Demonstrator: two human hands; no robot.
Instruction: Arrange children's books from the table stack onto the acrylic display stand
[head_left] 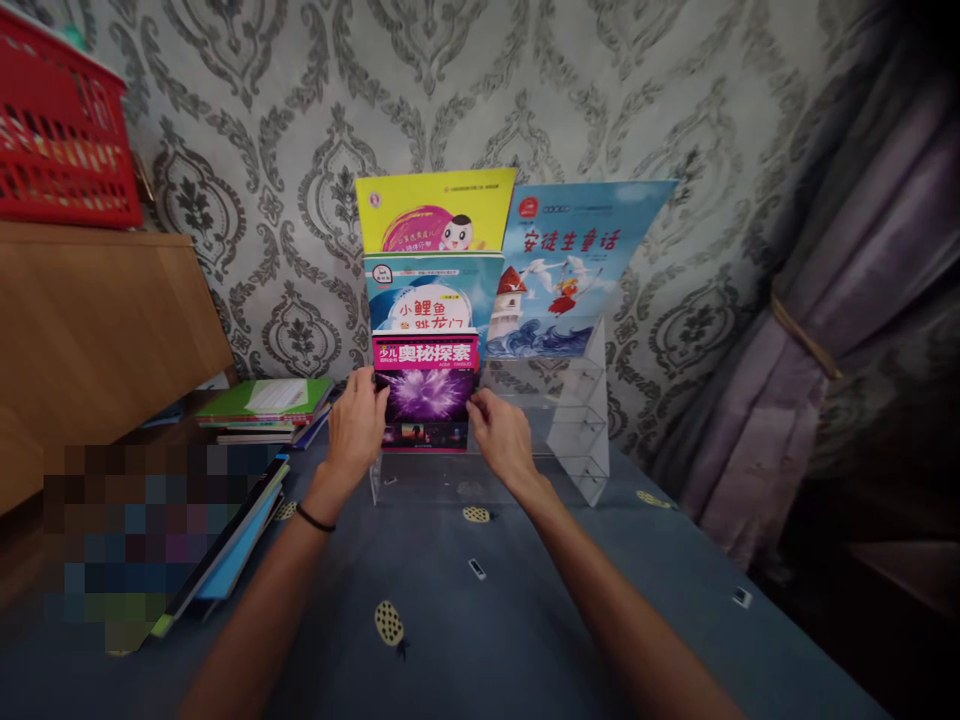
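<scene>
My left hand [358, 420] and my right hand [501, 432] grip the two side edges of a book with a pink and purple cover [426, 395]. It stands upright in the front left part of a clear plastic tiered book rack [581, 430]. Behind it rises a blue book with a white oval [435, 285]. A yellow book [435, 200] shows at the back left. To its right a light blue book with a red-roofed tower [577, 265] leans in the rear tier. My thumbs lie near the cover's edges; the other fingers are partly hidden.
A stack of books topped by a green one [262, 400] lies at the left rear. A nearer pile [232, 560] is partly blurred out. A red basket [67, 130] sits on a wooden cabinet [97, 340]. A tied curtain [757, 400] hangs at right, beside the blue tablecloth [570, 620].
</scene>
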